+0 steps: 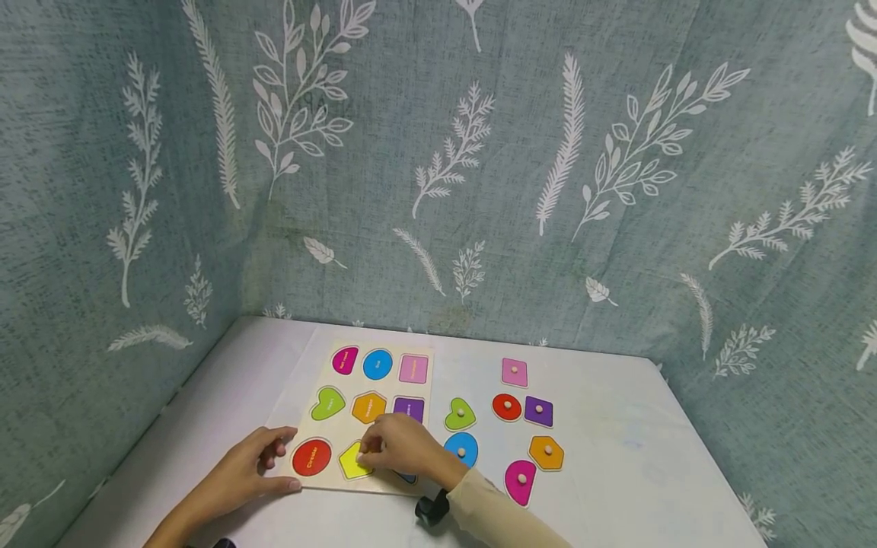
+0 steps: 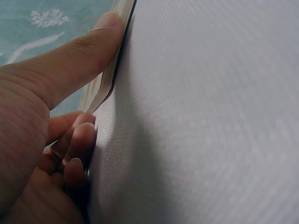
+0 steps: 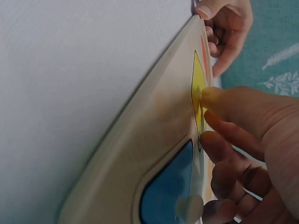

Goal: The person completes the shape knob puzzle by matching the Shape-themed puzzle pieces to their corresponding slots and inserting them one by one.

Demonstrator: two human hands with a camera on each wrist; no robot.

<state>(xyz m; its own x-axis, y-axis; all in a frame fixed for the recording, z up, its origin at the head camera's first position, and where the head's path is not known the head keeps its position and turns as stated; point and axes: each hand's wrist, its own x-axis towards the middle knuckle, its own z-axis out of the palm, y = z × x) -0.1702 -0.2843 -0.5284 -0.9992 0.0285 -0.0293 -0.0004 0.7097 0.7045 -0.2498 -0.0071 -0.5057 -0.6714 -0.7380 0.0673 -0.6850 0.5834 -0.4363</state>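
Note:
A wooden shape puzzle board point(image 1: 329, 481) lies flat on the table, printed with coloured shapes. My left hand point(image 1: 241, 470) grips its near left corner, thumb on the front edge and fingers at the left side; the left wrist view shows the thumb point(image 2: 93, 46) against the board's edge. With thumb and fingertips my right hand point(image 1: 406, 447) pinches the yellow pentagon piece point(image 3: 198, 79) at the pentagon spot; its knob is hidden by the fingers. Next to it, a blue piece with a pale knob point(image 3: 168, 182) sits in the board, mostly covered by my right wrist in the head view.
Right of the board lie loose knobbed pieces: a green heart point(image 1: 468, 420), blue circle point(image 1: 469, 443), red circle point(image 1: 500, 415), pink square point(image 1: 521, 377), purple square point(image 1: 545, 418), orange hexagon point(image 1: 540, 461) and magenta half circle point(image 1: 515, 489). A patterned curtain point(image 1: 479, 266) borders the table.

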